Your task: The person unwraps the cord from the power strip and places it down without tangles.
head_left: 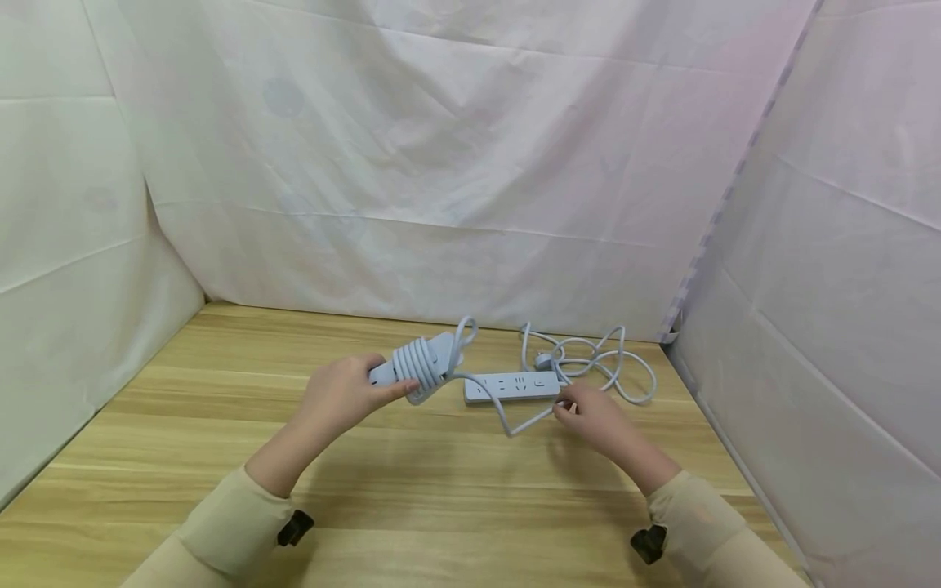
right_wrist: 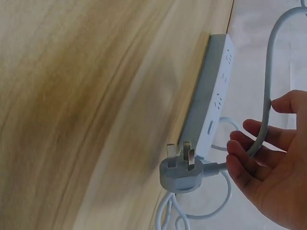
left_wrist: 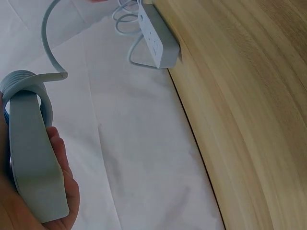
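Observation:
A white power strip (head_left: 444,351), wrapped in several turns of its own cord, is gripped by my left hand (head_left: 341,396) above the table. In the left wrist view, the palm and fingers lie round the strip's end (left_wrist: 38,163). From the wound turns the loose cord (head_left: 500,408) sags and rises to my right hand (head_left: 599,420). There the thumb and curled fingers hold it, as the right wrist view shows. A three-pin plug (right_wrist: 182,175) sticks out past those fingers on the cord; in the head view I cannot make it out.
Behind my hands a second white power strip (head_left: 531,390) lies on the wooden table (head_left: 441,506). Its cord (head_left: 647,380) sprawls in loose loops to the right, with another plug (head_left: 543,361) behind the strip. White cloth walls (head_left: 456,163) enclose the back and sides.

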Motion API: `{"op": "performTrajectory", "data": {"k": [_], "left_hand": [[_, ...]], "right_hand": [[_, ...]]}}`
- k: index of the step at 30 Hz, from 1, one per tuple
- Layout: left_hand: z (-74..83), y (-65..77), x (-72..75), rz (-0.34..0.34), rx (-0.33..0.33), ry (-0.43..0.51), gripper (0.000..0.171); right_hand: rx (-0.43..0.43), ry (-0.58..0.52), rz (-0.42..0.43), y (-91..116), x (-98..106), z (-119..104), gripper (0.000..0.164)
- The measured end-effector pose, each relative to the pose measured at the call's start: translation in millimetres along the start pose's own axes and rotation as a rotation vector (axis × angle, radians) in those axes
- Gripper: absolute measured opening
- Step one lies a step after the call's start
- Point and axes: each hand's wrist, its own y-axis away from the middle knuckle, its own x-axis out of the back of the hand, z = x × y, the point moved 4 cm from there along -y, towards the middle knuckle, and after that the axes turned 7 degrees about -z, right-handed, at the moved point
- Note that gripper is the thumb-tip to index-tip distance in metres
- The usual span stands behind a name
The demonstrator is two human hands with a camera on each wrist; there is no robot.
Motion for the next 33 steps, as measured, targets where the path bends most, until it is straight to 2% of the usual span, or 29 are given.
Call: {"op": "performTrajectory", "data": {"k": [6,14,20,23,27,33], "left_hand": [[2.8,-2.5,-2.0,-0.005,0.010,0.016,0.059],[7.0,-6.0,-6.0,-0.026,0.031,0.032,0.060],[8.9,-7.7,-8.1,-0.026,0.040,0.036,0.059],[9.3,-7.5,-8.7,-0.028,0.041,0.038,0.059],[9.0,-7.1,-8.9,-0.028,0.044,0.034,0.058],[7.4,-7.7,-8.7,-0.028,0.050,0.029,0.058]], "right_hand": [[-0.028,-0.011,-0.037,-0.9,-7.8,-2.3,0.016],[-0.019,-0.003,-0.081,-6.1,-14.6,-5.0,0.019],[-0.017,-0.009,-0.083,-4.5,-14.2,-9.9,0.020],[-0.031,-0.001,-0.058,-0.3,-7.5,-14.8,0.022],[-0.025,0.000,0.037,7.7,9.9,-24.4,0.022],[0.073,0.002,0.176,18.5,35.7,-48.7,0.018]]}}
